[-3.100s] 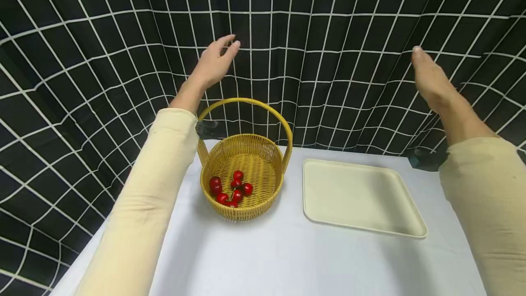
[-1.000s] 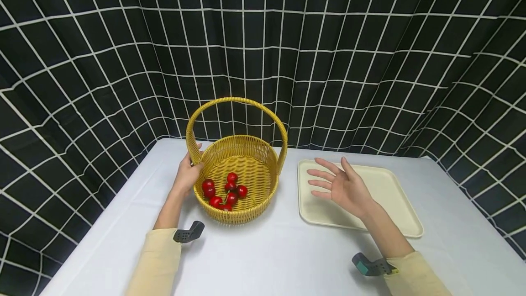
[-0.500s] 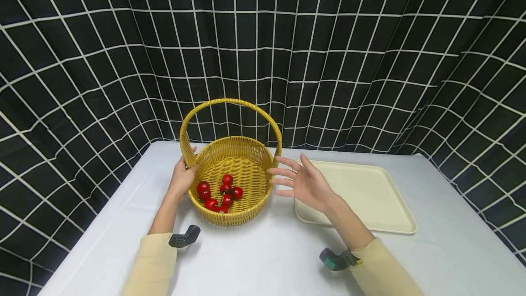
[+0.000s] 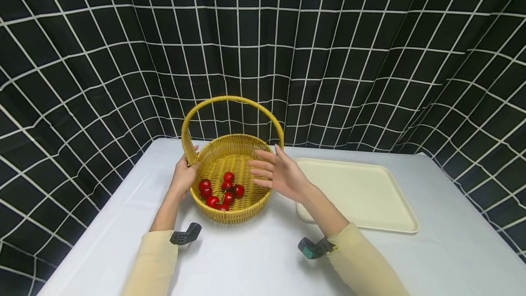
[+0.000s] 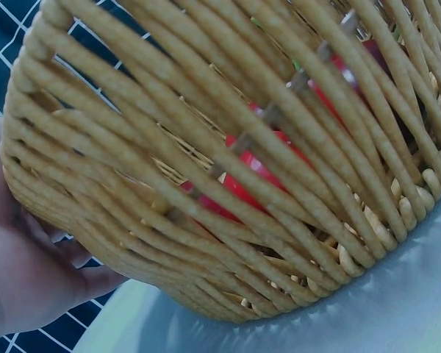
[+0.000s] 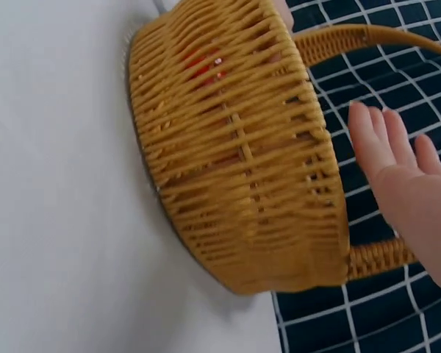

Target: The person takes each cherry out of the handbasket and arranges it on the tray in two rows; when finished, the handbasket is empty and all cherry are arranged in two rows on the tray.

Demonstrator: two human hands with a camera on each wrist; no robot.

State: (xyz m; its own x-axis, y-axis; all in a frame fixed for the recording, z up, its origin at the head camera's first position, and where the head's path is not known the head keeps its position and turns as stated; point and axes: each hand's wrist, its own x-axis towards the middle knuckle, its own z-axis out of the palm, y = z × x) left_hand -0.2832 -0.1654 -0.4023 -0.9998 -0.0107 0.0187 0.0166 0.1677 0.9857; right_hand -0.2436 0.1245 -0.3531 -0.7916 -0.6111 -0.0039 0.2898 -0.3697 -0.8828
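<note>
A round yellow wicker basket [image 4: 232,217] with a tall arched handle stands on the white table, holding several red cherries [image 4: 228,198] near its front left. My left hand [image 4: 183,178] grips the basket's left side at the foot of the handle, thumb at the rim and fingers on the outside, partly hidden behind it. Over the basket's right rim reaches my right hand [image 4: 287,178], fingers extended and spread, holding nothing. In the right wrist view, the right hand [image 6: 404,173] appears above the basket's opening, beside the handle. Cherries show red through the weave in the left wrist view.
A cream rectangular tray [image 4: 361,195] lies to the right of the basket, its left edge partly behind the right forearm. Black cloth [image 4: 349,58] with a white grid hangs behind the table and along both sides. Each wrist wears a dark camera mount.
Both hands have come down from the air. The left hand has taken hold of the basket's side. The right hand has moved left from above the tray to over the basket's right rim.
</note>
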